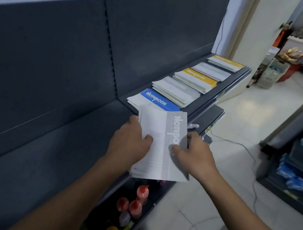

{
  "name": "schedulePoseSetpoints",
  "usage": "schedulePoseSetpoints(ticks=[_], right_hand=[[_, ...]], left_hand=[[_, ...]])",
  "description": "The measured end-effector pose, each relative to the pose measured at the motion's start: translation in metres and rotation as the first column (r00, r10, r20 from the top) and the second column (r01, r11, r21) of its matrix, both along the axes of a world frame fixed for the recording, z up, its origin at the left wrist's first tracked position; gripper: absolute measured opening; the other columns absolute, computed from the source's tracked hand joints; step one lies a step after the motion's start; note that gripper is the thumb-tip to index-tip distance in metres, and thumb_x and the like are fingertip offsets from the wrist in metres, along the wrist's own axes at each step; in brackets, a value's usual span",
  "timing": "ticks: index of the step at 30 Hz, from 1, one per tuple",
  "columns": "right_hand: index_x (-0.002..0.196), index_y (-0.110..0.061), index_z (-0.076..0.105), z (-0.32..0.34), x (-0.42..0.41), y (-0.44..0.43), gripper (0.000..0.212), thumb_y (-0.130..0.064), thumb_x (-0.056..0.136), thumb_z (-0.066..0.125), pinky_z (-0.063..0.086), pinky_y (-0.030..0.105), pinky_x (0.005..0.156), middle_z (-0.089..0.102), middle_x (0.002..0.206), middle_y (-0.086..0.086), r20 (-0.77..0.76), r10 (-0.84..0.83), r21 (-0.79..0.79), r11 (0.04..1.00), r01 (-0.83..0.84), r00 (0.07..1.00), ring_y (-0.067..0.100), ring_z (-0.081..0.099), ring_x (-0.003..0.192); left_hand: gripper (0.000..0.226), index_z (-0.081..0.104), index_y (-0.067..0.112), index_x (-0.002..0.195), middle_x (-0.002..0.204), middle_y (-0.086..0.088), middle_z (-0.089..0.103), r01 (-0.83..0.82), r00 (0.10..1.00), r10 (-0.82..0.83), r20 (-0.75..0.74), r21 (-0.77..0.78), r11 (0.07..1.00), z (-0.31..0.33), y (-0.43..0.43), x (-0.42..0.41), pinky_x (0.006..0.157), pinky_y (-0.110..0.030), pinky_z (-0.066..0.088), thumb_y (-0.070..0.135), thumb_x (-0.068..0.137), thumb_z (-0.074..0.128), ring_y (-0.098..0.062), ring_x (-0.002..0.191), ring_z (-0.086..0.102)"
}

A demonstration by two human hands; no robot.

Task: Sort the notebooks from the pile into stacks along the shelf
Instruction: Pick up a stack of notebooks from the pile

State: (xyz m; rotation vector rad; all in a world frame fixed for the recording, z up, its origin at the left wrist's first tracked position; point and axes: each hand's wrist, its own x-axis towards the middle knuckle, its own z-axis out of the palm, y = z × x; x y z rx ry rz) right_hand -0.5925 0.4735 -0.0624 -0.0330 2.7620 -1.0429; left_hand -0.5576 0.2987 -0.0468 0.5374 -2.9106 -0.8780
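Both hands gripped a thin bundle (158, 147) of grey notebooks. The left hand (130, 138) curled round its left edge with the thumb on the top cover. The right hand (194, 153) clasped the right edge, its thumb pressed on the grey title band. The bundle was held just above the near end of the shelf (46, 139), its far edge overlapping the nearest stack.

Five stacks already lay in a row along the shelf towards its far end: a blue stack (155, 100), a pale stack (175, 90), a yellow stack (195, 79), a second pale stack (213, 71) and a far yellow stack (226, 63). They sat close together, some edges ragged.

The sorting looked well advanced, with the colours mostly separated. What remained, on this evidence, was the bundle in hand, which had yet to be laid down. Whether more unsorted notebooks waited out of view could not be told. Bottles (136, 200) stood on the shelf below.
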Motion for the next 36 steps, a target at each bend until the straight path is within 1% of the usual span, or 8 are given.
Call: schedulePoseSetpoints(ticks=[6,10,14,20,22,27,32,36], right_hand=[[0.135,-0.013,0.045,-0.001,-0.07,0.015,0.055,-0.04,0.089,0.058,0.053,0.04,0.08,0.066,0.113,0.008,-0.063,-0.074,0.124,0.989,0.081,0.995,0.033,0.062,0.101],[0.121,-0.013,0.05,0.0,-0.118,0.026,0.046,-0.042,0.087,0.061,0.044,0.034,0.074,0.065,0.115,0.007,-0.116,-0.102,0.137,0.984,0.117,0.988,0.031,0.061,0.101],[0.113,-0.012,0.05,0.001,-0.159,0.043,0.042,-0.043,0.087,0.058,0.041,0.034,0.073,0.063,0.112,0.008,-0.138,-0.111,0.195,0.971,0.136,0.984,0.032,0.059,0.099],[0.101,-0.016,0.043,-0.001,-0.227,0.087,0.038,-0.048,0.087,0.056,0.037,0.034,0.068,0.057,0.103,0.006,-0.177,-0.13,0.222,0.96,0.169,0.976,0.027,0.049,0.083],[0.101,-0.016,0.042,-0.001,-0.253,0.106,0.038,-0.048,0.087,0.057,0.037,0.034,0.067,0.057,0.102,0.006,-0.18,-0.123,0.227,0.96,0.163,0.976,0.028,0.049,0.082],[0.113,-0.011,0.048,-0.001,-0.315,0.162,0.045,-0.047,0.088,0.059,0.039,0.034,0.068,0.061,0.111,0.009,-0.185,-0.079,0.212,0.97,0.118,0.98,0.032,0.06,0.096],[0.114,-0.011,0.048,0.0,-0.372,0.215,0.041,-0.043,0.09,0.058,0.04,0.033,0.065,0.056,0.101,0.004,-0.187,-0.035,0.18,0.981,0.069,0.982,0.024,0.052,0.081],[0.11,-0.015,0.046,-0.004,-0.415,0.239,0.038,-0.042,0.089,0.06,0.038,0.033,0.064,0.049,0.097,-0.001,-0.174,-0.014,0.17,0.984,0.044,0.985,0.022,0.049,0.08]], left_hand=[[0.046,0.038,0.011,0.131,0.118,-0.007,0.059,0.073,0.997,-0.074,-0.013,-0.023,0.997,-0.011,0.021,-0.087,0.075,-0.039,0.051,0.034,0.095,0.055,-0.028,0.101,0.059],[0.048,0.038,0.008,0.132,0.113,-0.009,0.062,0.13,0.99,-0.132,-0.041,-0.035,0.991,-0.013,0.032,-0.144,0.078,-0.041,0.053,0.033,0.094,0.054,-0.027,0.095,0.06],[0.04,0.04,0.01,0.125,0.112,-0.008,0.061,0.154,0.988,-0.156,-0.017,-0.07,0.986,-0.011,0.053,-0.19,0.07,-0.036,0.043,0.034,0.096,0.054,-0.022,0.086,0.05],[0.044,0.04,0.008,0.126,0.12,-0.012,0.06,0.2,0.978,-0.205,-0.037,-0.113,0.973,-0.009,0.099,-0.263,0.075,-0.037,0.045,0.036,0.096,0.055,-0.031,0.104,0.06],[0.045,0.04,0.009,0.128,0.121,-0.01,0.06,0.194,0.978,-0.2,-0.051,-0.107,0.975,-0.01,0.119,-0.286,0.076,-0.037,0.047,0.037,0.095,0.055,-0.03,0.104,0.061],[0.044,0.043,0.011,0.125,0.119,-0.01,0.061,0.154,0.986,-0.159,-0.046,-0.094,0.984,-0.007,0.175,-0.341,0.08,-0.039,0.05,0.038,0.093,0.056,-0.032,0.104,0.06],[0.045,0.041,0.014,0.127,0.118,-0.006,0.061,0.133,0.987,-0.139,-0.075,-0.075,0.988,-0.004,0.224,-0.396,0.079,-0.039,0.05,0.038,0.092,0.055,-0.028,0.102,0.059],[0.043,0.043,0.014,0.127,0.122,-0.006,0.057,0.084,0.994,-0.088,-0.06,-0.068,0.994,-0.009,0.247,-0.434,0.081,-0.039,0.048,0.039,0.093,0.054,-0.031,0.105,0.058]])
